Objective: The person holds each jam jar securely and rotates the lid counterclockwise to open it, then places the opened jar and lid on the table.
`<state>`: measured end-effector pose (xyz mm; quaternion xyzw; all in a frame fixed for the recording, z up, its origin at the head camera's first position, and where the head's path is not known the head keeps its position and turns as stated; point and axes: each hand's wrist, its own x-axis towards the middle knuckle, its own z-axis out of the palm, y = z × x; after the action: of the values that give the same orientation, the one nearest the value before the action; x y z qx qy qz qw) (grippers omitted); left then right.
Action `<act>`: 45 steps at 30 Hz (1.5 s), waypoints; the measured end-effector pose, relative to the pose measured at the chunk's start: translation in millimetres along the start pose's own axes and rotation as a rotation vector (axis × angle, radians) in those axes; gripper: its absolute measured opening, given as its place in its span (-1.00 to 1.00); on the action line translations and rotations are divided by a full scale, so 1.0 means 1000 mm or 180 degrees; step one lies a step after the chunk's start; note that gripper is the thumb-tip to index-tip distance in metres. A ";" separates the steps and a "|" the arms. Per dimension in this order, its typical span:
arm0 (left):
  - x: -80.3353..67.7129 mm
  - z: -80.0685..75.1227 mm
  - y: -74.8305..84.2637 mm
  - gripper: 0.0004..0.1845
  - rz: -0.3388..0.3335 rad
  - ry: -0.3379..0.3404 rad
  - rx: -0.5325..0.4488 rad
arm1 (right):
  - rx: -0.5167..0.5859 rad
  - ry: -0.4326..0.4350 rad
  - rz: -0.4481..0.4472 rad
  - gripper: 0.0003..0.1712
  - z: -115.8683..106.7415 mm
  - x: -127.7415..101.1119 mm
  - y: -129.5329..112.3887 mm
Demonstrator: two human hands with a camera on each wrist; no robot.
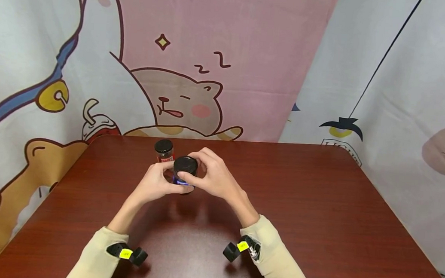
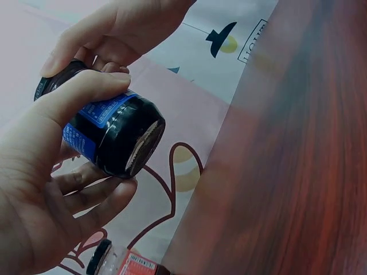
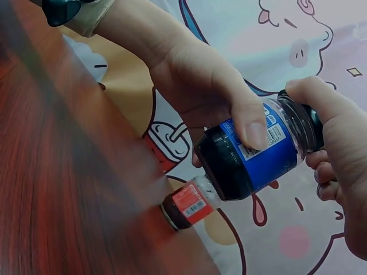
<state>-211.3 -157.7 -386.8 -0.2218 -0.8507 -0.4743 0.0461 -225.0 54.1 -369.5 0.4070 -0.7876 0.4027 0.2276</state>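
A dark glass jar with a blue label point(image 3: 269, 163) and a black lid point(image 1: 185, 165) is held between both hands above the table. My left hand point(image 1: 155, 184) grips the jar's body, its thumb across the blue label in the right wrist view. My right hand point(image 1: 216, 176) holds the lid end, thumb and fingers around the black lid. The jar's dark bottom point(image 2: 146, 146) faces the camera in the left wrist view. Just behind the hands stands a second jar point(image 1: 165, 150) with a red label and a black lid.
The reddish-brown wooden table point(image 1: 318, 214) spreads around the hands. A cartoon-printed cloth point(image 1: 266, 64) hangs behind it and along both sides. Each sleeved wrist wears a small black camera, one on the left point(image 1: 138, 256) and one on the right point(image 1: 232, 252).
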 end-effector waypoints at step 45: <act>0.034 0.059 0.030 -0.57 0.0653 0.0043 -0.0046 | -0.0389 -0.0140 -0.0233 -0.52 -0.073 -0.034 0.021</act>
<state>-221.4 -83.9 -385.7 -0.3049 -0.8198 -0.4747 0.0985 -221.2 136.4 -360.4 0.4296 -0.8002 0.3363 0.2491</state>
